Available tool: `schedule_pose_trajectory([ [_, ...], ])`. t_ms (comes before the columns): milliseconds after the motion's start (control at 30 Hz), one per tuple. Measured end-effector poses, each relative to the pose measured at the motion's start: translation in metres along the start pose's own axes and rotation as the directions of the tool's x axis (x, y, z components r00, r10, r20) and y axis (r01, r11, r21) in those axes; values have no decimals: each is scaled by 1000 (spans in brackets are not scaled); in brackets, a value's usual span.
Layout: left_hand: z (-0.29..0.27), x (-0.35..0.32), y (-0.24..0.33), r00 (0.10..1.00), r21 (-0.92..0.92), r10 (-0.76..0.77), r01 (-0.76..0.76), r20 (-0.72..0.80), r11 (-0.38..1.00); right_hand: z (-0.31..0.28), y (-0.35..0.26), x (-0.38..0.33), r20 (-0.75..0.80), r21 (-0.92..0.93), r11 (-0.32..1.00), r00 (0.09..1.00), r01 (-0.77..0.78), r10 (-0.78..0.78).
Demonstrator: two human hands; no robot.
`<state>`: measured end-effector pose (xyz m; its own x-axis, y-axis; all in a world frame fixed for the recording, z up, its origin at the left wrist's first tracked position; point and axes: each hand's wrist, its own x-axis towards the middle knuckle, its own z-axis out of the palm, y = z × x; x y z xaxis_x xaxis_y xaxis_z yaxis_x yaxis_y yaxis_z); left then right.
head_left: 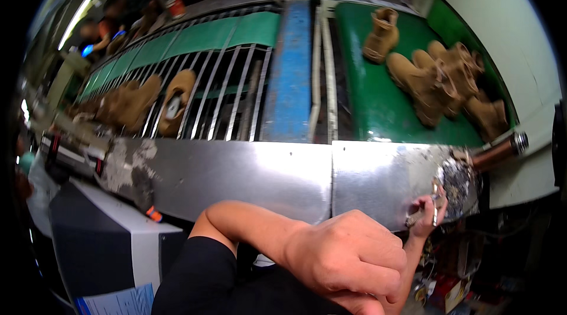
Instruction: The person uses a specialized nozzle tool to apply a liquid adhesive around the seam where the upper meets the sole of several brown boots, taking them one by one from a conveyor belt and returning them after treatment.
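Observation:
Large in the lower middle, my left hand (354,253) is closed with its knuckles up, its forearm bent across in front of me. Whatever it may hold is hidden under the fingers. Farther right, my right hand (426,216) is wrapped round a shiny metal hand tool (437,204), whose exact kind is too small to make out. This hand is at the front edge of the metal ledge (378,173), beside a rough, dark speckled patch (458,188). Several tan boots (416,85) lie bunched on the green belt (366,102) beyond, and one tan boot (381,34) stands apart at its far side.
Left of a blue strip (289,73), a rack of metal bars (236,87) carries more tan boots (133,102) and a tan boot with its opening facing up (176,102). A brown cylinder with a metal end (502,151) juts out at right. Other people (109,25) appear far left.

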<state>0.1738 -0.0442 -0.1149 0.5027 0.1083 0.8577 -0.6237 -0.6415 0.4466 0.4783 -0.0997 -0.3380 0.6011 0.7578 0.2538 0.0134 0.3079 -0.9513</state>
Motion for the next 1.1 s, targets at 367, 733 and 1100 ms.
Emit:
schedule_pose_trajectory([
  [367,-322,-230,25,321,549,-448,430,-835,-716,15,-6,-1,-20,50,997,998,-56,57],
  [733,-357,-367,21,566,533,-89,695,-820,-482,2,-5,-3,-53,72,996,997,-55,59],
  [1100,-136,-281,135,514,520,-546,839,-662,161,2,-8,-5,-33,47,999,999,-13,15],
])
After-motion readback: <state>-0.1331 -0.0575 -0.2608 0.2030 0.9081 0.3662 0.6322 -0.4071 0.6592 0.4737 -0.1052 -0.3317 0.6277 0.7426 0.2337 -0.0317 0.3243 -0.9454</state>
